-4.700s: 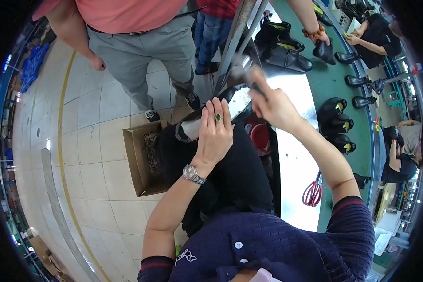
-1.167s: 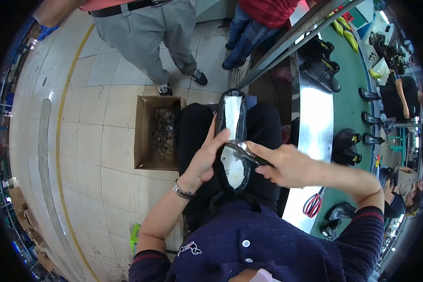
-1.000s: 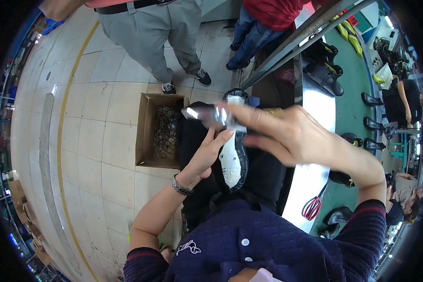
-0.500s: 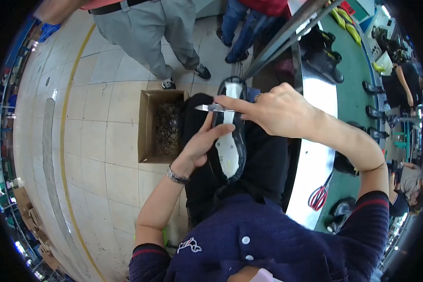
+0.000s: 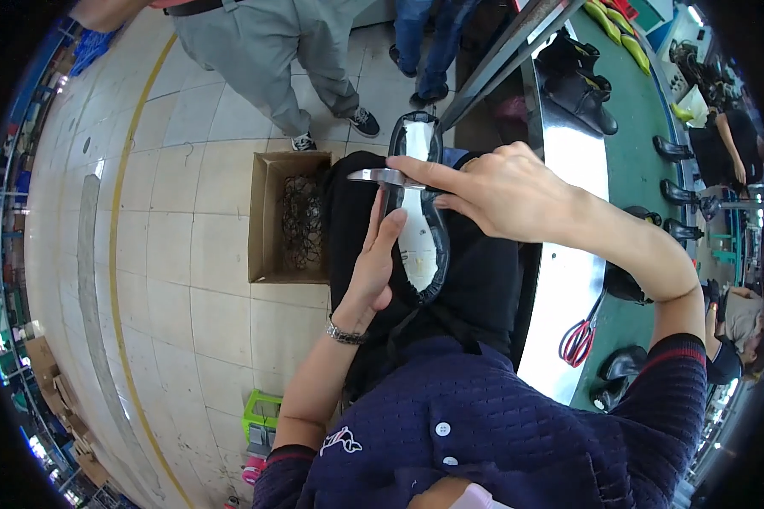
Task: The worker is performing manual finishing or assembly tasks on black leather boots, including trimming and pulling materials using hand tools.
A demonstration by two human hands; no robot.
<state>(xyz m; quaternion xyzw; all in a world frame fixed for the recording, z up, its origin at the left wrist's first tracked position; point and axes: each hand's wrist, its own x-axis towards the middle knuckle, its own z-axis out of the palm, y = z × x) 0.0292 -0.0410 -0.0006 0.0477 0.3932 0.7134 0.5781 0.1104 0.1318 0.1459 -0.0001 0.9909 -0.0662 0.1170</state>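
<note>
A black shoe (image 5: pixel 422 242) lies sole-up across my lap, its underside showing a long white insole board inside the black turned-in edge. My left hand (image 5: pixel 372 267) steadies the shoe along its left side, thumb lying at the edge and the other fingers partly hidden beside it. From the right, my right hand (image 5: pixel 514 193) reaches across the middle of the shoe. It grips a silver metal hand tool (image 5: pixel 373 176), whose narrow end sticks out leftward past the shoe. My index finger is stretched along the tool; its handle is hidden under the hand.
An open cardboard box (image 5: pixel 259 220) with dark tangled scraps stands left of my legs. On my right runs a metal ledge (image 5: pixel 560 246) with red-handled scissors (image 5: pixel 577 342), beside a green conveyor (image 5: pixel 632 110) carrying black shoes. A person in grey trousers (image 5: pixel 259 68) stands ahead.
The shoe has shifted slightly away from me. My left hand has moved a little right, its thumb sliding off the white board to the shoe's edge. The tool has turned and risen slightly.
</note>
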